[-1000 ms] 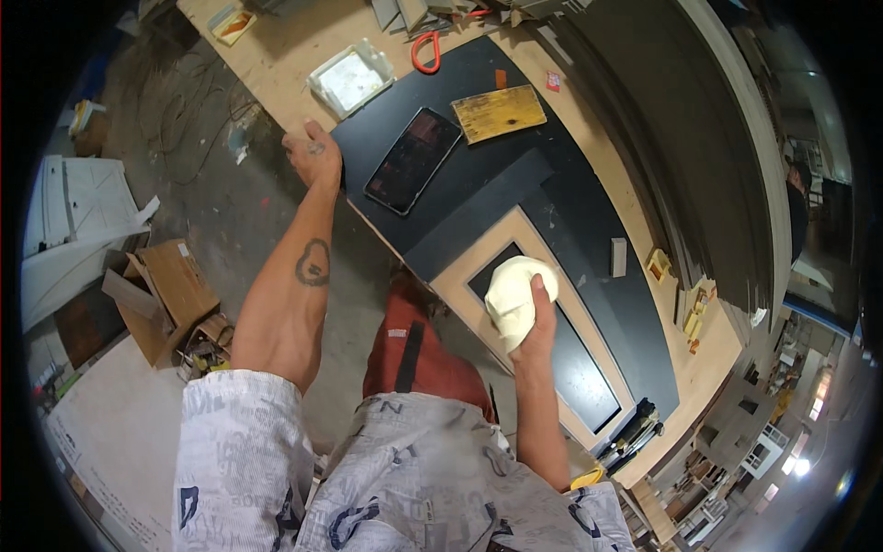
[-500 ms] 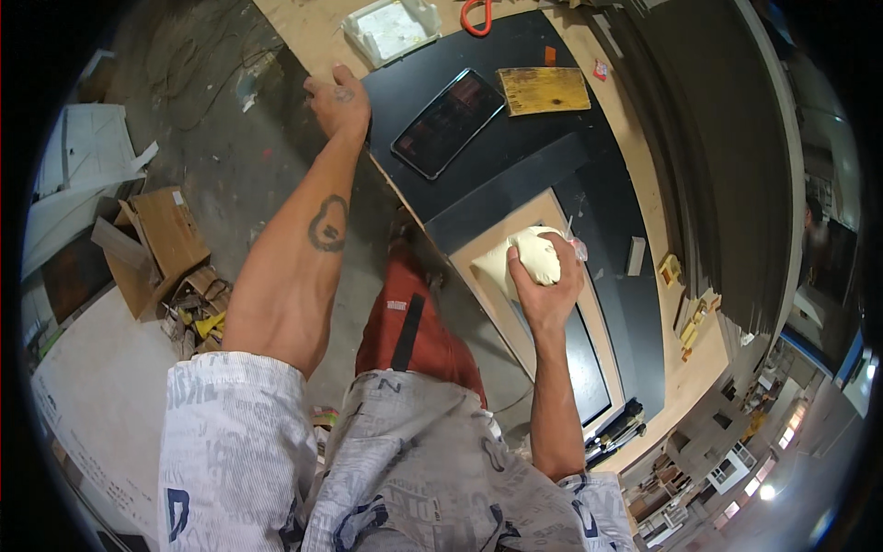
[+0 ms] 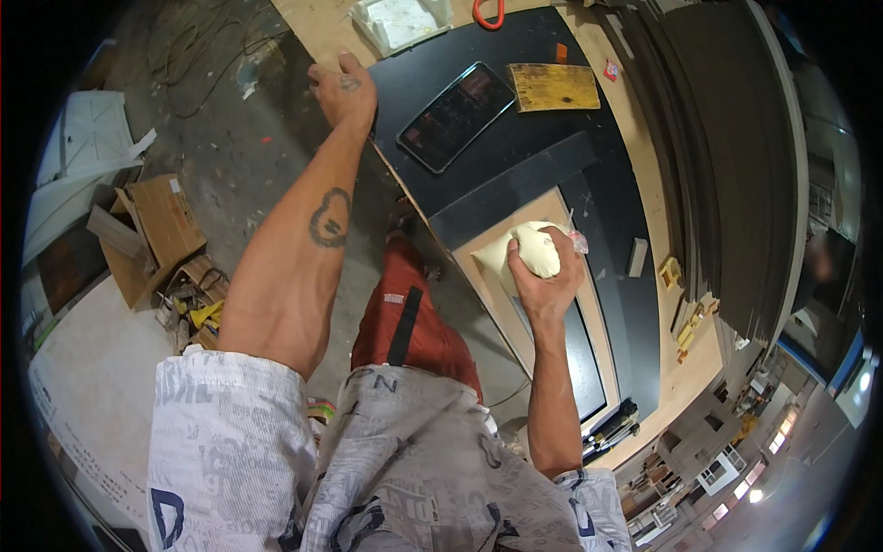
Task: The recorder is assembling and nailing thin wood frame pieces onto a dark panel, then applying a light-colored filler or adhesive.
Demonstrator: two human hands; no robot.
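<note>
My right hand [image 3: 549,281] is wrapped around a soft, pale yellow bag of paste [image 3: 539,252]. Its narrower end tapers left over a light wooden frame [image 3: 497,230] lying on a black board [image 3: 432,87]. Twisted clear plastic shows at the bag's other end, beside my fingers. Inside the frame is a dark glossy panel [image 3: 587,363]; my hand and forearm partly hide both. My left hand [image 3: 346,95] rests at the black board's left edge, thumb and fingers apart, with nothing visible in it. Some of its fingers are out of sight.
A phone [image 3: 455,118] and a yellow-stained wooden block [image 3: 555,87] lie on the board. Farther back are a white plastic tray [image 3: 403,26] and a red handle [image 3: 489,13]. Dark sheets [image 3: 727,138] are stacked at the right. A cardboard box [image 3: 161,225] stands left on the floor.
The whole view has shifted slightly. My right hand still grips the bag, which looks a little more squeezed in my fingers. My left hand stays at the board's edge.
</note>
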